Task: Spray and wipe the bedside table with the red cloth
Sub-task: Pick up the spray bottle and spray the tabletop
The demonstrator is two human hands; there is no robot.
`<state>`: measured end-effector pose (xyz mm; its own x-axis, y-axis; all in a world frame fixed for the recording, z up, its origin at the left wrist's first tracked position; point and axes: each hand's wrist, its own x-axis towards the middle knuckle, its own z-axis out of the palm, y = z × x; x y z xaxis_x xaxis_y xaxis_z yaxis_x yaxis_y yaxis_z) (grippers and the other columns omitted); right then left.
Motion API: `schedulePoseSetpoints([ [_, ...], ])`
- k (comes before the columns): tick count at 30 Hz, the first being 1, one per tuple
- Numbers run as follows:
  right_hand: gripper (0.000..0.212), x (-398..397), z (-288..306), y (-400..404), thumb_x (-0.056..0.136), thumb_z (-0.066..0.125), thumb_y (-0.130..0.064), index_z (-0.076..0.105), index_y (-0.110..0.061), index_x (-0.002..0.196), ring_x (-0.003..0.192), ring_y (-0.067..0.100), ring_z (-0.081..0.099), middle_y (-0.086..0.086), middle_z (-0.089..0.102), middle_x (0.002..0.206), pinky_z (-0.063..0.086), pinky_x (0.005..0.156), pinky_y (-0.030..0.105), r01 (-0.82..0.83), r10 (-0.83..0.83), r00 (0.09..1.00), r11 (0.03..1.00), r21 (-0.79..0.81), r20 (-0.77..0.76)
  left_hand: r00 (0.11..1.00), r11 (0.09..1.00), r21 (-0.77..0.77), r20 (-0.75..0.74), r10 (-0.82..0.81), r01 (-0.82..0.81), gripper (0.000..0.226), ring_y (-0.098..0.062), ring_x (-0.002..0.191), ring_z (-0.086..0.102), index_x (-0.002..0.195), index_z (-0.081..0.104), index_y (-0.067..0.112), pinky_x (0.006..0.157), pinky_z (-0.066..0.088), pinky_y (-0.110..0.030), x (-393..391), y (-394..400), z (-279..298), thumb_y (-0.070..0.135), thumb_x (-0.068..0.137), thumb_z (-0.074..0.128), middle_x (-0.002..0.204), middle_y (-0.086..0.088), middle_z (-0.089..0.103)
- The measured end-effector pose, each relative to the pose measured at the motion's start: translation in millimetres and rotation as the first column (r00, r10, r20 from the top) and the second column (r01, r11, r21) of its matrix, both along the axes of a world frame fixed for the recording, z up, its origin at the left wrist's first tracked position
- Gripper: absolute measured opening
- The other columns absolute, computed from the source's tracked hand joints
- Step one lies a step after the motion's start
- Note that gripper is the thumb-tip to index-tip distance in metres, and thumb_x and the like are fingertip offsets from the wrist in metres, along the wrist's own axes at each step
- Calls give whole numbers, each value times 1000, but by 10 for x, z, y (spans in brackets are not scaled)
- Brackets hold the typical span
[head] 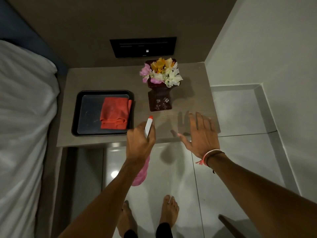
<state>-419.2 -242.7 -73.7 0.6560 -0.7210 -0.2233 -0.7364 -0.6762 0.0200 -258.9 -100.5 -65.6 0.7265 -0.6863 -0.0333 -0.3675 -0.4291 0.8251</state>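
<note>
The bedside table (106, 79) is a grey-brown top set against the wall. A folded red cloth (115, 113) lies in the right half of a black tray (76, 115) on the table's left side. My left hand (139, 143) is closed around a spray bottle (148, 127) with a white head and red nozzle, its pink body hanging below my wrist. The nozzle points over the table's front edge, just right of the tray. My right hand (201, 134) hovers open, fingers spread, above the table's front right part, holding nothing.
A dark red vase of flowers (160, 98) stands mid-table behind my hands. A white-sheeted bed (25, 117) borders the table on the left. A black switch panel (143, 47) is on the wall. A white wall and ledge close the right side; glossy floor tiles lie below.
</note>
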Motion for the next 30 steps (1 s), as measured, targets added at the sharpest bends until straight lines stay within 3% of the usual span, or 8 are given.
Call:
schedulePoseSetpoints([
  [5,87,2,-15,-32,87,45,-69,33,-10,149,137,43,45,24,46,149,39,112,60,-8,7,1000,1000,9,17,999,998,57,-18,-37,38,33,-14,44,54,80,64,9,46,50,-31,-34,47,-102,32,102,57,58,-8,59],
  [9,86,-20,-34,18,88,43,-69,33,-10,150,138,42,44,23,45,150,38,113,60,-20,19,1000,1000,20,20,999,999,46,-29,-28,30,28,-13,46,57,84,66,10,46,54,-33,-29,163,-88,31,101,58,60,-7,61],
  [13,86,13,-51,184,88,43,-68,36,-8,149,136,42,47,24,48,147,38,113,59,-53,52,998,998,16,32,994,995,-47,-67,89,-92,19,-7,53,64,91,68,13,46,50,-15,141,399,87,30,98,63,62,7,59],
  [16,86,173,-92,379,89,42,-69,36,-8,150,137,41,46,22,49,148,36,114,57,-74,72,996,997,33,57,984,977,-120,-59,168,-174,24,-19,50,63,84,66,13,45,55,-33,518,566,319,32,99,63,63,-7,62],
  [20,85,496,-145,630,91,37,-69,36,-9,151,138,37,46,19,48,150,37,115,55,-102,97,993,992,74,74,963,936,-252,46,266,-246,36,-15,46,55,74,62,7,43,45,-29,1182,621,684,30,102,60,56,-6,56],
  [23,80,832,-137,771,92,44,-65,44,-7,146,130,37,54,20,55,144,45,107,52,-128,120,987,990,68,105,941,911,-302,105,323,-280,43,-35,52,56,77,62,-1,46,45,-41,1695,579,798,33,102,58,61,-23,58],
  [27,70,1343,-116,877,95,45,-57,45,-7,145,126,34,57,18,58,140,49,102,49,-102,81,977,990,100,196,925,900,-328,147,349,-287,38,-22,53,57,85,64,3,48,46,-34,2169,470,754,35,103,57,67,-20,60],
  [30,62,1771,-104,896,97,45,-52,43,-8,142,118,31,60,16,61,131,54,93,47,23,-97,954,968,252,284,934,897,-342,116,337,-281,34,-8,50,51,84,62,6,46,40,-20,2417,390,599,34,103,57,64,-8,55],
])
